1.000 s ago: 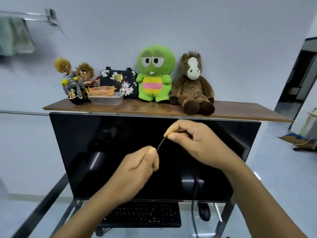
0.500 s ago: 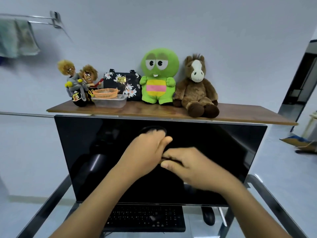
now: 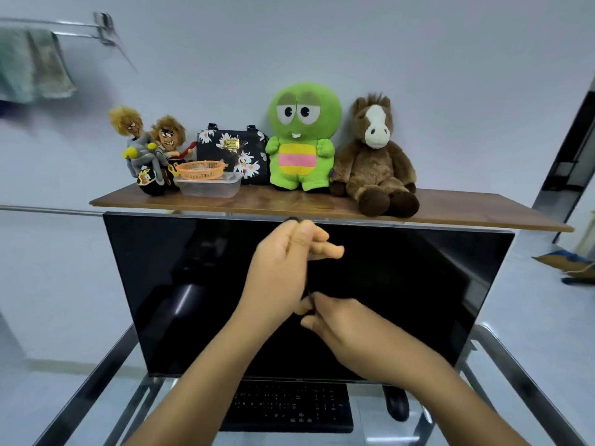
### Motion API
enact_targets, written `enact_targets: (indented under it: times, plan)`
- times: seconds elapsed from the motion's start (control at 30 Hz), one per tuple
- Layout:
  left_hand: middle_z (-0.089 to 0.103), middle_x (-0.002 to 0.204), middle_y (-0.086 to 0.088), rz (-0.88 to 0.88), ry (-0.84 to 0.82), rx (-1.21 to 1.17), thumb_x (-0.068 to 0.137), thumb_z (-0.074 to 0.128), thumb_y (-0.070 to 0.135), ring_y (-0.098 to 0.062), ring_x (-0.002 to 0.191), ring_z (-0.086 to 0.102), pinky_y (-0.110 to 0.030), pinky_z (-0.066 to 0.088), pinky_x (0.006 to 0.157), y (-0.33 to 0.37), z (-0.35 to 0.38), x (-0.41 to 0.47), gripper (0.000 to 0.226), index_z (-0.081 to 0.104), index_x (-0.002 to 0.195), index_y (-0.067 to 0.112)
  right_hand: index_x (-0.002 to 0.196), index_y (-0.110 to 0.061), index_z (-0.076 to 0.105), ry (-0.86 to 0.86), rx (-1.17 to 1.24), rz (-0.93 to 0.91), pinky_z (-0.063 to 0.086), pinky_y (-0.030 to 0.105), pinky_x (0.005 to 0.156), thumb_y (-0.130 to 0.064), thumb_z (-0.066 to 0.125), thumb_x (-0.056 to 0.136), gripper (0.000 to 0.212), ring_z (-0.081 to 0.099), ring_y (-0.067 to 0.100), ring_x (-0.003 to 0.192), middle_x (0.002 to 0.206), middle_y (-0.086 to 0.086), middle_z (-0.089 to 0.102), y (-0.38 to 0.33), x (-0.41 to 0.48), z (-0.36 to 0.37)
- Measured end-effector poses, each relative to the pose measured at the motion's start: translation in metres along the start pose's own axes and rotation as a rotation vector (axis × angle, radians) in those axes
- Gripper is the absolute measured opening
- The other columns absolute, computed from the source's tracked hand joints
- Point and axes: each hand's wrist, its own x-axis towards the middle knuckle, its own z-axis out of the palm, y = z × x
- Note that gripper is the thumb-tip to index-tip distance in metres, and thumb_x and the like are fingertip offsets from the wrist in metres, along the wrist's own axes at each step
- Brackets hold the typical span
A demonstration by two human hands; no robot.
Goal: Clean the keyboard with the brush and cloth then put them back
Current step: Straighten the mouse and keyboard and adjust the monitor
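In front of the dark monitor (image 3: pixel 193 284), both my hands hold a thin black cord (image 3: pixel 308 292). My left hand (image 3: pixel 283 268) is raised near the monitor's top edge and pinches the cord's upper end between thumb and fingers. Below it and to the right, my right hand (image 3: pixel 341 326) pinches the cord lower down. The black keyboard (image 3: pixel 289 408) lies on the glass desk under the monitor, partly covered by my forearms. A greenish cloth (image 3: pixel 32 69) hangs on a wall rail at the top left. No brush is visible.
A wooden shelf (image 3: pixel 450 217) above the monitor carries dolls, a floral bag, a green plush, a brown horse plush and an orange basket (image 3: pixel 201 169) in a clear tub. A black mouse (image 3: pixel 396 405) sits right of the keyboard. Metal desk rails (image 3: pixel 96 375) run along both sides.
My left hand has risen to the monitor's top edge. My right hand has dropped from above the left to below it, keeping hold of the cord.
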Motion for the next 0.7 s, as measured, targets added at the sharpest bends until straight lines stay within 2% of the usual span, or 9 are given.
enact_targets:
  times: [0.07,0.17,0.23,0.33,0.4,0.5,0.57,0.63,0.7]
  plan:
    - [0.072,0.083,0.008,0.136,-0.085,0.477,0.100,0.044,0.033,-0.004,0.079,0.067,-0.027,0.051,0.074,-0.015,-0.005,-0.002,0.028,0.060,0.084,0.015,0.106,-0.023,0.056,-0.038,-0.117,-0.034,0.051,0.031,0.081,-0.036,0.041,0.101,0.020,0.060,0.011,0.092,0.107,-0.006,0.061,-0.007,-0.005,-0.010]
    - [0.066,0.066,0.001,0.044,-0.274,0.613,0.099,0.040,0.043,-0.013,0.062,0.062,-0.036,0.052,0.066,-0.028,-0.009,-0.011,0.039,0.054,0.070,0.020,0.097,-0.020,0.067,0.004,-0.187,-0.146,0.048,0.023,0.082,-0.032,0.052,0.098,0.019,0.058,0.005,0.086,0.096,-0.009,0.061,-0.012,-0.009,-0.042]
    - [0.060,0.050,-0.005,-0.144,-0.404,0.458,0.100,0.033,0.048,-0.023,0.051,0.059,-0.039,0.055,0.071,-0.028,-0.007,-0.019,0.052,0.058,0.072,0.012,0.087,-0.022,0.071,0.087,-0.137,-0.183,0.045,0.013,0.074,-0.030,0.064,0.091,0.011,0.058,0.001,0.079,0.084,-0.014,0.062,-0.008,-0.011,-0.066]
    - [0.033,0.039,-0.004,-0.363,-0.538,-0.038,0.098,0.029,0.051,-0.019,0.035,0.038,-0.037,0.055,0.071,-0.019,-0.002,-0.030,0.062,0.056,0.066,0.007,0.081,-0.017,0.072,0.233,0.200,-0.110,0.047,0.017,0.063,-0.022,0.075,0.083,0.006,0.061,0.005,0.063,0.073,-0.008,0.066,0.002,-0.009,-0.087]
    - [0.022,0.039,0.001,-0.473,-0.561,-0.406,0.098,0.031,0.048,-0.013,0.030,0.028,-0.031,0.051,0.064,-0.012,0.002,-0.033,0.060,0.052,0.060,0.008,0.080,-0.010,0.069,0.284,0.473,-0.070,0.046,0.018,0.061,-0.019,0.073,0.080,0.010,0.058,0.007,0.060,0.067,-0.004,0.065,0.006,-0.003,-0.081]
    - [0.024,0.036,0.006,-0.567,-0.522,-0.773,0.098,0.038,0.045,-0.008,0.027,0.026,-0.026,0.048,0.056,-0.004,0.007,-0.033,0.056,0.050,0.054,0.012,0.078,-0.014,0.066,0.356,0.802,-0.003,0.045,0.022,0.061,-0.018,0.071,0.084,0.009,0.053,0.012,0.062,0.068,0.002,0.062,0.011,0.007,-0.044]
    - [0.023,0.034,0.007,-0.603,-0.394,-0.828,0.094,0.042,0.047,-0.008,0.025,0.026,-0.024,0.047,0.054,-0.003,0.007,-0.029,0.054,0.047,0.051,0.014,0.080,-0.013,0.067,0.391,0.894,0.084,0.044,0.032,0.066,-0.021,0.062,0.091,0.015,0.053,0.019,0.068,0.074,0.011,0.063,0.010,0.004,-0.022]
    - [0.020,0.036,0.006,-0.589,-0.277,-0.739,0.094,0.042,0.049,-0.011,0.030,0.026,-0.023,0.045,0.054,-0.005,0.007,-0.026,0.055,0.045,0.052,0.014,0.091,-0.005,0.068,0.352,0.931,0.126,0.047,0.037,0.071,-0.024,0.049,0.101,0.029,0.059,0.019,0.073,0.076,0.012,0.064,0.009,-0.004,-0.010]
    - [0.020,0.040,0.004,-0.558,-0.187,-0.611,0.095,0.043,0.050,-0.018,0.042,0.025,-0.021,0.046,0.051,-0.009,0.006,-0.026,0.055,0.045,0.053,0.014,0.102,-0.006,0.069,0.284,0.953,0.129,0.048,0.045,0.081,-0.032,0.040,0.104,0.039,0.061,0.020,0.082,0.082,0.020,0.065,0.006,-0.013,-0.006]
